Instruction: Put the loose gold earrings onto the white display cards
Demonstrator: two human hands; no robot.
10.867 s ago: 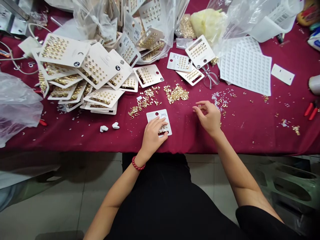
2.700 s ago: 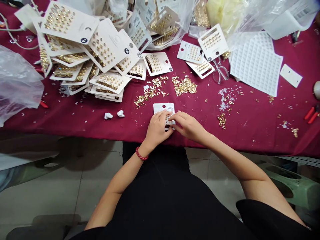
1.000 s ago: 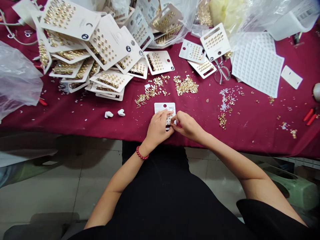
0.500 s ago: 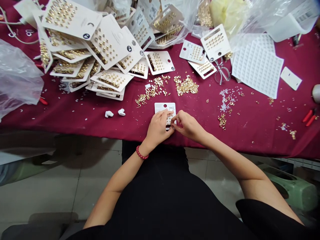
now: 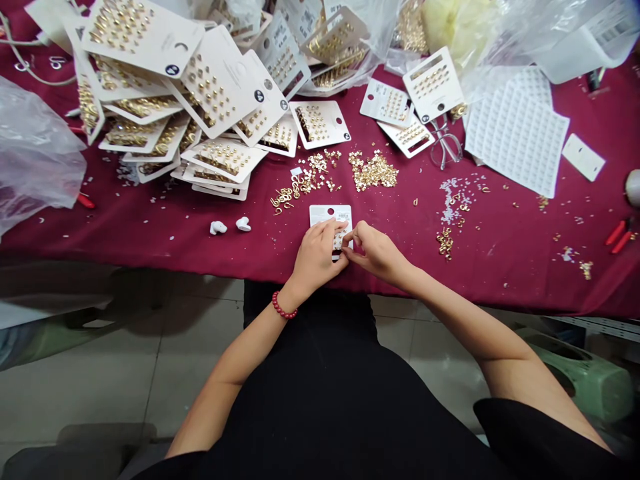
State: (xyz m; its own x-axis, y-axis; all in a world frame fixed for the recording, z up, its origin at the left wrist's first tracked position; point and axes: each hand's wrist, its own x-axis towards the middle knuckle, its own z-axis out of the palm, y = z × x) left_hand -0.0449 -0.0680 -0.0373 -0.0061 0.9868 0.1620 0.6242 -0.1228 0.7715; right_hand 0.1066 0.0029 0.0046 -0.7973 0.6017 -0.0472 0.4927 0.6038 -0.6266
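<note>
A white earring card (image 5: pixel 320 213) lies on the dark red cloth near the table's front edge, with a round hole, a printed label and small studs showing. My left hand (image 5: pixel 316 252) covers its left part, thumb and fingers closed on the card. At its right edge my right hand (image 5: pixel 373 248) is closed in a pinch by the studs. Whatever sits between those fingertips is too small to make out. Just beyond the card lie a heap of small gold earring backs (image 5: pixel 375 171) and a scatter of gold hoop pieces (image 5: pixel 284 198).
Stacked earring cards (image 5: pixel 215 83) fill the back left. Further cards (image 5: pixel 433 83), eyeglasses (image 5: pixel 444 143) and white dotted sheets (image 5: pixel 520 140) lie at the back right. White earbuds (image 5: pixel 218 228) are left of my hands. Red-handled pliers (image 5: pixel 619 235) lie far right.
Both hands keep nearly the same pose on the card. The whole view has shifted very slightly; nothing else visibly differs.
</note>
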